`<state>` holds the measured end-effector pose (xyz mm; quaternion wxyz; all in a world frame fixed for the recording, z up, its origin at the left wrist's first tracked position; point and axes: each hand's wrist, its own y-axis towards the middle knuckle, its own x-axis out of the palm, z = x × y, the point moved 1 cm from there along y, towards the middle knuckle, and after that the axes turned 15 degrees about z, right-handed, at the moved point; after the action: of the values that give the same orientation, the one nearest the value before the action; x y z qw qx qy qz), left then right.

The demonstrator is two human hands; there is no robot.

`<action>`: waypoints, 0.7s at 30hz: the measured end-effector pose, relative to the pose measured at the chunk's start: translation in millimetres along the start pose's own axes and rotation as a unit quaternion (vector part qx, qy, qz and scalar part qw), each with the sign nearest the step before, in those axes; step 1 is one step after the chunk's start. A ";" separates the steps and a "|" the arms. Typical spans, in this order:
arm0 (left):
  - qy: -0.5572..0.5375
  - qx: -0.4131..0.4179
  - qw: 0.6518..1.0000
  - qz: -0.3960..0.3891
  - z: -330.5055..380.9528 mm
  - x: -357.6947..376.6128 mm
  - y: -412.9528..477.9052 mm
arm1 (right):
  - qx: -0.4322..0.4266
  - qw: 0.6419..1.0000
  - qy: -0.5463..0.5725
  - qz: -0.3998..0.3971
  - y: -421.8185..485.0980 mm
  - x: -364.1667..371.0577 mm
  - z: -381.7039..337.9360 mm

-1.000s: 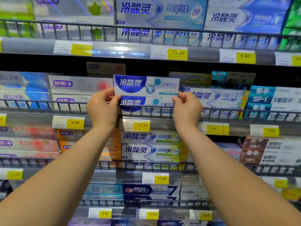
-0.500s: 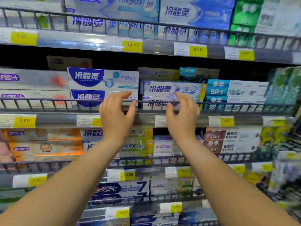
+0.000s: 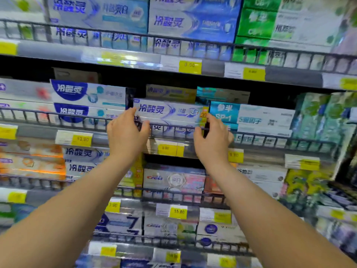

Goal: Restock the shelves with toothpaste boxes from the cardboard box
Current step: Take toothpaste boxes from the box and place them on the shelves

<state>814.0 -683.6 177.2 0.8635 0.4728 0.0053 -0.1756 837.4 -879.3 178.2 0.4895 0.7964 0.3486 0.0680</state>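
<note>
A silver-blue toothpaste box [image 3: 170, 111] lies lengthwise on top of a like box on the middle shelf, behind the wire rail [image 3: 289, 141]. My left hand [image 3: 125, 132] grips its left end, fingers on the box and thumb by the rail. Fingers of my right hand [image 3: 212, 137] are curled round its right end. To the left, a white box with a dark blue oval [image 3: 88, 92] tops its own stack. The cardboard box is out of view.
Teal SP-1 boxes [image 3: 251, 115] stand right beside the held box. Shelves above and below are packed with toothpaste boxes behind wire rails, among them Crest boxes [image 3: 173, 179] one shelf down. Yellow price tags [image 3: 82, 139] line the shelf edges.
Both hands let go of the white box with the blue oval, moved right along the shelf, and now hold the ends of the silver-blue box. The view shifted right too.
</note>
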 end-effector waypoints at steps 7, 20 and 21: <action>0.055 0.021 0.998 -0.023 0.6 -0.6 11.3 | 0.041 0.999 0.029 0.011 6.2 -0.1 -5.8; -0.037 0.015 0.999 0.006 -15.6 -8.7 9.8 | 0.058 0.997 0.007 0.044 3.2 7.8 -26.7; -0.042 0.010 0.999 0.010 -16.7 -6.3 9.0 | 0.058 0.997 0.007 0.043 2.0 8.7 -27.1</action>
<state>813.4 -663.6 176.4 0.8598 0.4737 -0.0370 -0.1869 832.6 -854.6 191.6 0.4366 0.8373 0.3208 0.0740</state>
